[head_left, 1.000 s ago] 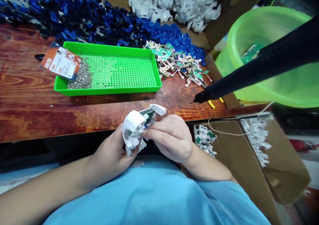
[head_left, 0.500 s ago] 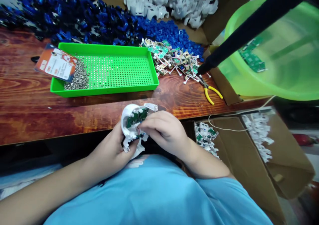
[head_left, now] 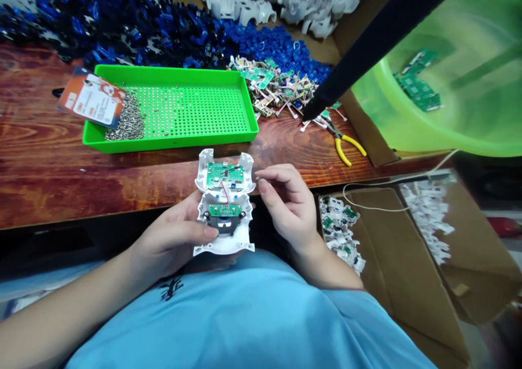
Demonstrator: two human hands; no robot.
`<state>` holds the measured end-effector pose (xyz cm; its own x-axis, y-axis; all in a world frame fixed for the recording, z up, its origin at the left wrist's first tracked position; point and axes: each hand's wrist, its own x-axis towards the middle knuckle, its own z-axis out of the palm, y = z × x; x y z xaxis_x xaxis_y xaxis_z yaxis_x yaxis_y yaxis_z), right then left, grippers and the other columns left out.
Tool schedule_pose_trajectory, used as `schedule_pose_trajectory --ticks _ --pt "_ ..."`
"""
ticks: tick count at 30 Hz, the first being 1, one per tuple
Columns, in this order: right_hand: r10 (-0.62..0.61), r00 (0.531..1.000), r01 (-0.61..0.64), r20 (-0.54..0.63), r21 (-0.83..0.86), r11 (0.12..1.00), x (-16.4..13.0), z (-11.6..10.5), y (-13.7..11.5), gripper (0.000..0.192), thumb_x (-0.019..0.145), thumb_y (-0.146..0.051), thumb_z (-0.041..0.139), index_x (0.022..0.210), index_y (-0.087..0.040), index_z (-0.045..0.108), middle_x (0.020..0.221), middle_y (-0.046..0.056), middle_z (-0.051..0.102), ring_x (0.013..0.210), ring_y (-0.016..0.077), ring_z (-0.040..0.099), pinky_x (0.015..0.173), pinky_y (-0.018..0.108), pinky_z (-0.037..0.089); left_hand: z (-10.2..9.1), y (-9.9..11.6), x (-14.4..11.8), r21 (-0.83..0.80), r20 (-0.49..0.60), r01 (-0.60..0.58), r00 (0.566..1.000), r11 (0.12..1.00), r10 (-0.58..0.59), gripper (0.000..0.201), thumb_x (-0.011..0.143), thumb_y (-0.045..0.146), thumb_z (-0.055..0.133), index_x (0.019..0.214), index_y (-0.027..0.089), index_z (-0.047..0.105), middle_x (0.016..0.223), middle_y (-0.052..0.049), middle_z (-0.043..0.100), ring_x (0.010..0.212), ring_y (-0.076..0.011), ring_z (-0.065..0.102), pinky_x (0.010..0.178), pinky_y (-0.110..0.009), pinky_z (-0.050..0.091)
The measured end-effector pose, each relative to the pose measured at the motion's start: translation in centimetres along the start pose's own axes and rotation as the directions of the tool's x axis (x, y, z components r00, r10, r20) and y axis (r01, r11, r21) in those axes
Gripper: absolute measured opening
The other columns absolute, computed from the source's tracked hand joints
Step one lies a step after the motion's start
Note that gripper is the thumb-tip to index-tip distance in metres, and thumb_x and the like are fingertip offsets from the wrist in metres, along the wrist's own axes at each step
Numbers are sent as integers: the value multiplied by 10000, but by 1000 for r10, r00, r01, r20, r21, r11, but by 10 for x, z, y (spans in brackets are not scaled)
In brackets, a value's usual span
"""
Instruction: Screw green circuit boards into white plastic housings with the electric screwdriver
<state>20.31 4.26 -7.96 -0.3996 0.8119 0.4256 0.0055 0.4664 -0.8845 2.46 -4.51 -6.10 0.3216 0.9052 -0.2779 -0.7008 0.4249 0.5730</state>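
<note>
My left hand (head_left: 173,233) grips an opened white plastic housing (head_left: 240,242) from the left, its thumb across the lower half and its other fingers underneath. Both halves lie spread with their insides up. In the upper half sits a green circuit board (head_left: 225,174); the lower half carries a narrower green board (head_left: 224,210) above a dark part (head_left: 223,226). A thin red wire (head_left: 225,192) runs between the halves. Just right of the upper half is my right hand (head_left: 287,203), fingers loosely curled, thumb and index finger slightly apart, with nothing visible between them.
Behind the housing stands a green perforated tray (head_left: 199,135) with screws (head_left: 130,120) and a printed card (head_left: 92,98). Wired boards (head_left: 281,88) and yellow-handled pliers (head_left: 345,148) lie right of it. A black pole (head_left: 367,59) slants before a green basin (head_left: 468,135). Cardboard boxes (head_left: 402,249) stand lower right.
The housing has turned from edge-on to insides up, both halves now showing. My right hand has drawn back from inside it to its right side. My left hand still holds it.
</note>
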Motion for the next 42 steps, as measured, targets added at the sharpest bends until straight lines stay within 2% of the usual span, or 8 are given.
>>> schedule_pose_trajectory --ticks 5,18,27,31,33,36,39,42 --pt "17 1000 -19 26 53 998 -2 4 1 177 903 -178 586 1057 -243 645 974 10 594 856 95 575 736 234 500 2 1 1 -141 54 -27 998 990 35 404 707 89 642 1104 119 711 1003 -64 785 882 -170 732 800 -211 571" --pt "49 999 -50 19 51 997 -13 1 2 170 903 -226 583 1059 -260 640 993 28 573 782 113 581 722 300 540 4 -1 -4 -166 37 9 999 986 -3 362 712 114 626 1054 99 743 1000 -83 787 863 -227 750 760 -291 623" --pt "-29 999 30 -25 32 999 -18 -6 -7 168 899 -194 581 1048 -244 641 982 23 617 878 118 587 743 255 517 18 -6 -5 37 28 -66 997 997 65 420 705 132 684 1121 188 692 992 -45 784 891 -237 742 792 -290 591" --pt "-20 1000 21 -17 54 998 -25 -10 -10 169 903 -210 576 1053 -253 642 992 28 634 901 130 602 778 270 523 19 -10 -9 288 -27 -69 996 955 81 556 747 148 720 1256 313 569 1024 6 762 869 -185 725 766 -253 566" --pt "10 1000 -12 11 127 992 -29 -11 -8 205 910 -227 570 1104 -269 622 1040 27 642 940 128 616 828 276 525 19 -10 -9 557 -19 -127 986 821 166 611 782 161 704 1333 336 510 1150 -7 713 932 -175 691 812 -244 539" --pt "39 994 -73 100 362 930 -34 -9 0 363 897 -327 600 1249 -308 513 1173 24 633 1047 136 633 912 300 533 21 -8 -6 889 144 -264 936 374 320 788 779 115 655 1475 325 352 1403 -59 538 1201 -253 557 1008 -335 441" --pt "71 985 -142 158 505 851 -36 -5 6 687 762 -480 728 1334 -292 396 1303 57 575 1176 192 598 1016 378 504 19 -5 -1 952 305 -296 875 -82 377 989 735 108 635 1554 257 100 1471 -146 438 1299 -351 453 1073 -470 357" --pt "141 982 -184 124 500 846 -34 0 8 816 647 -484 817 1296 -279 367 1363 86 517 1232 229 565 1094 436 434 15 -4 4 903 403 -284 822 -322 404 1079 735 131 634 1547 185 -74 1415 -222 458 1236 -396 487 1012 -532 384"
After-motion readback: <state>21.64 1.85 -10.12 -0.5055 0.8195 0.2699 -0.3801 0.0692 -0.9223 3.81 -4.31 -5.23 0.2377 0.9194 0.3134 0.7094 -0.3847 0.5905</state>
